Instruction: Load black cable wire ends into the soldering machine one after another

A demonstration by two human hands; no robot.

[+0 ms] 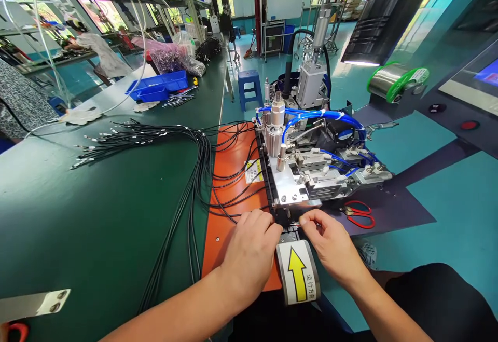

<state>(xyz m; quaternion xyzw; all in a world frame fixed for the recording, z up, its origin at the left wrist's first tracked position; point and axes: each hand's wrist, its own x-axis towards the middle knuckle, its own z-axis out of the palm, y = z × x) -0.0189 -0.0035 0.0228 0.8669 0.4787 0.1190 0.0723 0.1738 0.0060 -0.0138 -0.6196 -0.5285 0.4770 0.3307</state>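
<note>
At the front of the metal machine [288, 181], my left hand [251, 251] is closed, its fingers curled down at the feed track. A black cable [223, 209] from the bundle runs in under this hand; the fingers hide its end. Just across the track, my right hand [330, 243] is closed in a pinch, thumb against forefinger, at a small pale tip too small to name. Below both hands sits a curved plate [298, 272] with a yellow arrow. Several black cables lie over the orange base [229, 168] into the machine's left side.
A cable bundle [155, 134] lies on the green table [109, 217]. Red-handled scissors or snips [358, 215] rest right of the machine. Blue trays [161, 85] stand farther back. A solder wire spool [397, 81] and a black lamp [385, 23] hang at right. Another person [99, 49] sits far left.
</note>
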